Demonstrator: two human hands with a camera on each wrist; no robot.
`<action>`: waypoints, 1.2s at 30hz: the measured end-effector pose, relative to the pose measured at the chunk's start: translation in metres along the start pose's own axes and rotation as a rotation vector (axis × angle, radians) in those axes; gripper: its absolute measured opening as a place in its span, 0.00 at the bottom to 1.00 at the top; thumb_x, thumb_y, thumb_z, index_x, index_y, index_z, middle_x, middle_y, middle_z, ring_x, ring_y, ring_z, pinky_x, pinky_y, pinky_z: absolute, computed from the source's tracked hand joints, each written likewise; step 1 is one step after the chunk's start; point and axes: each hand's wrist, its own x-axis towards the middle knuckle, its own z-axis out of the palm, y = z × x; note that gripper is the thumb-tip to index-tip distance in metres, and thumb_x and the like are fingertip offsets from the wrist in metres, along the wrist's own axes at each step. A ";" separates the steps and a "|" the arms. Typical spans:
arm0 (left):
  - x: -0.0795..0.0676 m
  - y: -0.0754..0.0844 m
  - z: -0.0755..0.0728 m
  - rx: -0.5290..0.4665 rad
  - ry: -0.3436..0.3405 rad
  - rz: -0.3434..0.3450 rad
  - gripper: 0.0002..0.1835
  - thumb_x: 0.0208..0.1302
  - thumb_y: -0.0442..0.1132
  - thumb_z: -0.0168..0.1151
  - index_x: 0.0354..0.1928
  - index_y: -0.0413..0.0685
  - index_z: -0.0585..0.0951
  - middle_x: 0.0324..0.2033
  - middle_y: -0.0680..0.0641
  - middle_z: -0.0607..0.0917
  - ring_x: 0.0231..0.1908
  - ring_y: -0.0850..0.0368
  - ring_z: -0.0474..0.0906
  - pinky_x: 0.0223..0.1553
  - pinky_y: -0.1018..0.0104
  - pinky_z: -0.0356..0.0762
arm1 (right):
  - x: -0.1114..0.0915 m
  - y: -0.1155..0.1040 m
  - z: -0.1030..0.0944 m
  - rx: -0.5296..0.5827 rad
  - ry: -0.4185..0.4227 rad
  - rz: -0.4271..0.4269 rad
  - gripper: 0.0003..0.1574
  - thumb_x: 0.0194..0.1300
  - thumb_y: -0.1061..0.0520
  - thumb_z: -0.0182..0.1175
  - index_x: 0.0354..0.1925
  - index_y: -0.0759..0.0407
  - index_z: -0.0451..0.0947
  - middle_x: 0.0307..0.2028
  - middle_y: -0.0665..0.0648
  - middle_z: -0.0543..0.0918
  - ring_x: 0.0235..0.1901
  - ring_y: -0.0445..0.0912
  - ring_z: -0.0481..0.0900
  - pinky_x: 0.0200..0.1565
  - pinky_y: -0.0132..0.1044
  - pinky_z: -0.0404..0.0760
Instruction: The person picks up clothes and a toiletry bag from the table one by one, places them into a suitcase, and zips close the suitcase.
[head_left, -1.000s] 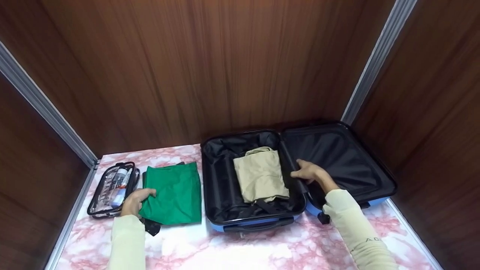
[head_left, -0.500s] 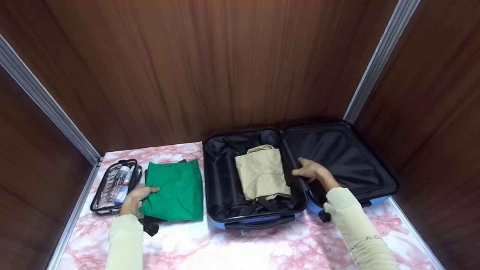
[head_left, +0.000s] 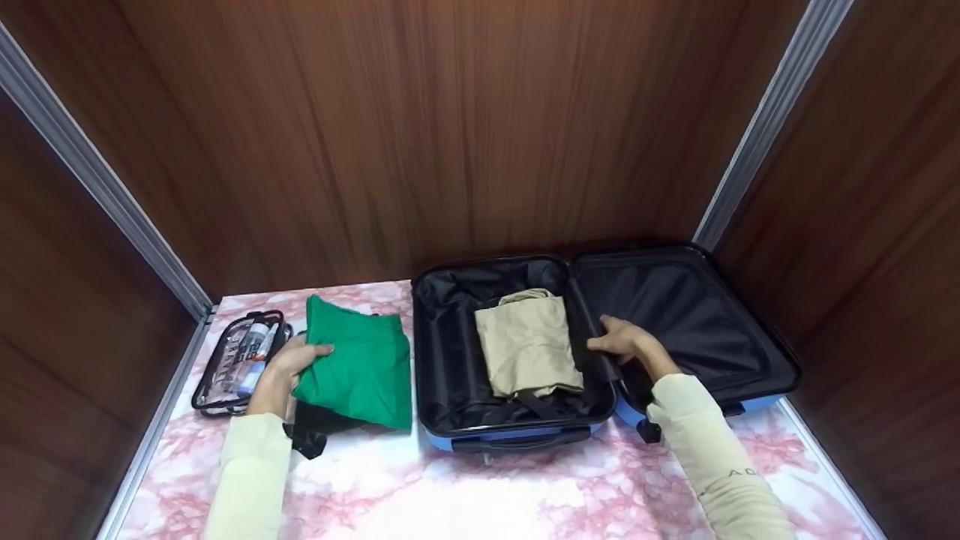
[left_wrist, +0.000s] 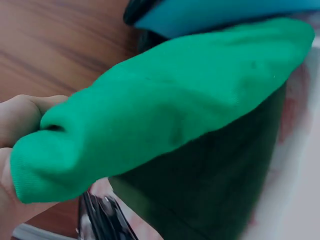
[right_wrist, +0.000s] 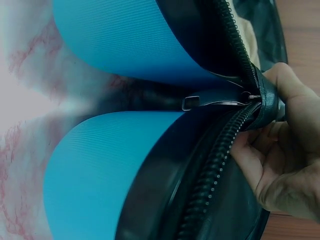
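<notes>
Head view shows me the left hand (head_left: 291, 361) pinching cloth (head_left: 364, 371), right hand (head_left: 624, 341) gripping the case (head_left: 451, 352); held by one edge, the cloth may unfold

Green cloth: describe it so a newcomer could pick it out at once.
On the marbled table lies an open suitcase. Just to its left, the left hand grips the green cloth. Its bright green sets it apart from the beige cloth in the suitcase and the clear pouch.
</notes>
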 end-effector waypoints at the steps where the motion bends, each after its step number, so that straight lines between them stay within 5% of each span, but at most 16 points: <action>1: 0.000 0.004 0.003 0.009 0.004 -0.001 0.25 0.72 0.29 0.49 0.67 0.29 0.59 0.33 0.50 0.83 0.32 0.60 0.84 0.36 0.65 0.85 | 0.000 0.001 -0.001 0.000 -0.003 0.001 0.59 0.64 0.48 0.60 0.76 0.74 0.38 0.72 0.79 0.52 0.60 0.68 0.74 0.46 0.53 0.86; 13: -0.012 0.053 0.025 0.060 0.029 0.061 0.18 0.72 0.29 0.50 0.60 0.33 0.65 0.32 0.52 0.82 0.30 0.62 0.83 0.35 0.69 0.84 | -0.005 -0.009 -0.003 -0.029 0.022 0.006 0.54 0.70 0.52 0.55 0.77 0.72 0.36 0.74 0.77 0.50 0.64 0.67 0.70 0.50 0.54 0.84; 22: -0.026 0.063 0.033 0.113 0.053 0.091 0.17 0.72 0.30 0.51 0.59 0.31 0.67 0.30 0.54 0.81 0.29 0.65 0.82 0.34 0.71 0.83 | -0.004 -0.002 0.001 -0.024 0.024 -0.001 0.53 0.67 0.53 0.56 0.76 0.73 0.40 0.69 0.79 0.59 0.59 0.66 0.75 0.47 0.54 0.85; 28: -0.032 0.072 0.034 0.098 0.048 0.105 0.19 0.72 0.29 0.50 0.62 0.31 0.64 0.31 0.54 0.81 0.30 0.64 0.82 0.35 0.71 0.83 | -0.005 -0.004 0.001 -0.035 0.031 0.003 0.54 0.68 0.52 0.56 0.76 0.73 0.38 0.72 0.78 0.55 0.61 0.66 0.74 0.47 0.52 0.86; 36: -0.040 0.087 0.040 0.177 0.074 0.160 0.26 0.72 0.31 0.51 0.69 0.29 0.60 0.42 0.51 0.78 0.38 0.65 0.78 0.42 0.73 0.79 | -0.004 -0.002 0.003 -0.029 0.031 -0.002 0.53 0.69 0.52 0.55 0.76 0.73 0.39 0.71 0.78 0.56 0.61 0.67 0.74 0.48 0.53 0.85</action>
